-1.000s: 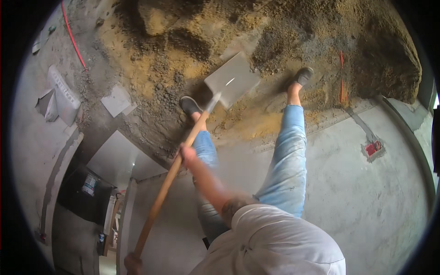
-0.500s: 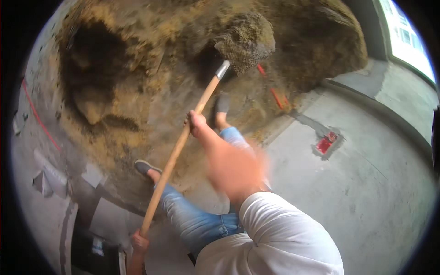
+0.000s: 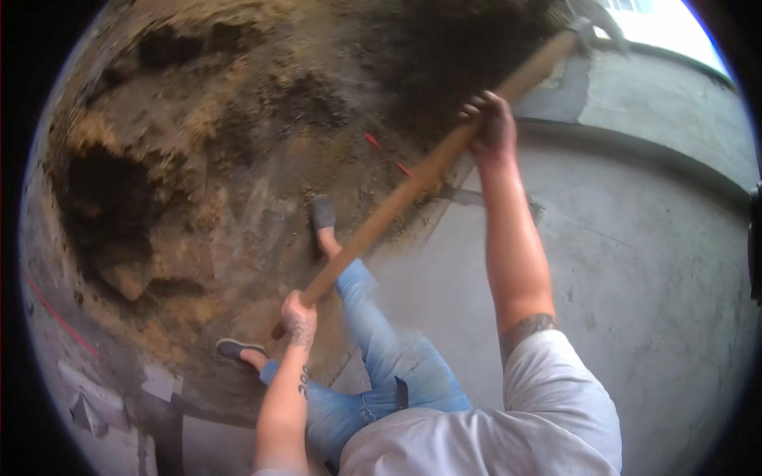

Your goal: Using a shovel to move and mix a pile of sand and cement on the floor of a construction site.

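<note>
My left hand (image 3: 298, 311) is closed on the lower end of the long wooden shovel handle (image 3: 397, 202), above my blue jeans (image 3: 361, 301). My right hand (image 3: 488, 123) holds the same handle higher up, its arm stretched toward the upper right. The handle runs diagonally up to the metal shovel head (image 3: 595, 32), blurred and partly cut off at the top edge, so I cannot tell what it carries.
A dirt mound with dark hollows (image 3: 111, 202) fills the upper left, with red pipe pieces (image 3: 373, 141) near my feet. Grey concrete floor (image 3: 619, 317) lies right, beside a raised concrete ledge (image 3: 651, 103) below a bright opening. A thin red line (image 3: 63, 317) runs at the far left.
The shovel went from low by my feet to loaded with soil half a second ago, and is now swung far to the upper right. My right arm has stretched out, and the view has turned right.
</note>
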